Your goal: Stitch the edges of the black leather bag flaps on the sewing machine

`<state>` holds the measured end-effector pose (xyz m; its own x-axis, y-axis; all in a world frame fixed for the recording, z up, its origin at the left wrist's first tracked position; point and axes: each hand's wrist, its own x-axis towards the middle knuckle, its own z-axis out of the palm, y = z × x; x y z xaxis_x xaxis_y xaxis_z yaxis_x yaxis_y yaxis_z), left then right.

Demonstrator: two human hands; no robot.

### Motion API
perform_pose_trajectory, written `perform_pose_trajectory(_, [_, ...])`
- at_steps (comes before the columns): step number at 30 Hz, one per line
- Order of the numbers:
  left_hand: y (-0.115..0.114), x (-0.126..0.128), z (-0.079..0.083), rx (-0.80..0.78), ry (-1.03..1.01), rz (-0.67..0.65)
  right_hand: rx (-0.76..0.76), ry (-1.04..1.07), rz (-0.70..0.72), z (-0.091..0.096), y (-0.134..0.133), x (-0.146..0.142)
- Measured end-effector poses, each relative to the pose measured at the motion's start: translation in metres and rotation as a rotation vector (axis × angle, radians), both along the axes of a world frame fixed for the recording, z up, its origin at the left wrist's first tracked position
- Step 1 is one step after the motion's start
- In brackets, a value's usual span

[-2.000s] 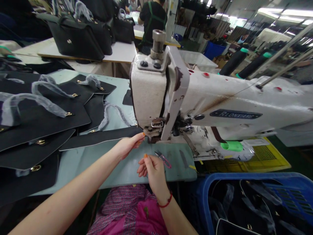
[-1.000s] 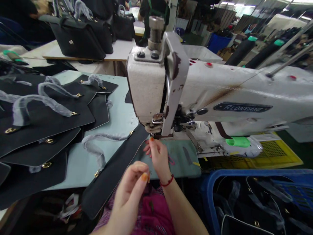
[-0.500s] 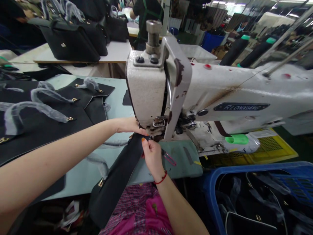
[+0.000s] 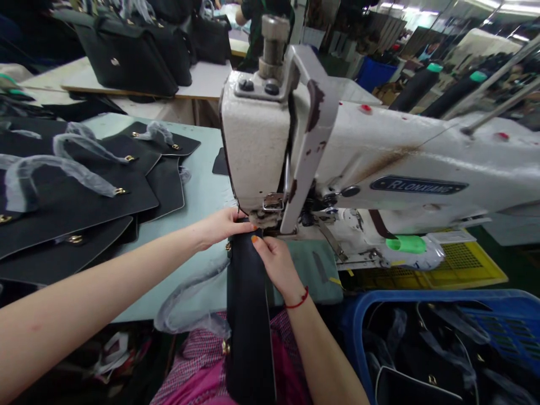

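Note:
Under the needle area of a white sewing machine [image 4: 257, 140] lies the far end of a black bag panel [image 4: 248, 315]. The panel hangs toward me over the table edge, with a plastic-wrapped handle [image 4: 177, 304] and gold fittings along its left side. My left hand [image 4: 225, 225] grips the panel's far left edge close to the presser foot, its thumb on top. Opposite it, my right hand [image 4: 278, 259] pinches the right edge, thumb on top and fingers partly hidden beneath. The stitching point itself is hidden behind the machine head.
Black panels with wrapped handles [image 4: 84, 208] are piled on the table at left. A blue basket [image 4: 358, 332] of similar pieces stands at lower right, near a yellow crate [image 4: 485, 270]. Finished black bags [image 4: 130, 62] sit on a table behind; a person [image 4: 253, 34] stands beyond.
The black panel has swung from slanting down-left to nearly straight toward me, its handle now lying out to the left. Both hands stay near the presser foot; the right has turned slightly.

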<state>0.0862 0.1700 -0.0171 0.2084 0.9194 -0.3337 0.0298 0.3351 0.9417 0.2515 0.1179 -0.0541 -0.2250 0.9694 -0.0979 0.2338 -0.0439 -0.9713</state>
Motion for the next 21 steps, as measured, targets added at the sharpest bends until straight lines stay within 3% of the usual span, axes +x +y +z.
perform_pose_trajectory(5, [0.005, -0.018, -0.023, 0.104, 0.036, -0.081, -0.042, -0.008, 0.078, 0.004, -0.001, 0.008])
perform_pose_trajectory(8, [-0.002, -0.042, -0.051, 0.230, 0.168, 0.042, -0.044, -0.038, 0.088, 0.007, -0.007, 0.011])
perform_pose_trajectory(10, [-0.017, -0.057, -0.071, 0.331, 0.264, 0.100, -0.045, -0.044, 0.078, 0.008, -0.013, 0.013])
perform_pose_trajectory(14, [-0.060, -0.064, -0.101, 0.316, 0.205, -0.022, -0.065, -0.062, 0.087, 0.011, -0.031, 0.017])
perform_pose_trajectory(17, [-0.079, -0.046, -0.106, 0.297, 0.192, -0.064, -0.088, -0.121, 0.163, 0.020, -0.051, 0.024])
perform_pose_trajectory(20, [-0.077, -0.015, -0.093, 0.249, 0.198, 0.023, -0.091, -0.200, 0.322, 0.045, -0.072, 0.049])
perform_pose_trajectory(21, [-0.075, -0.005, -0.086, 0.209, 0.157, 0.064, -0.068, -0.212, 0.315, 0.058, -0.076, 0.064])
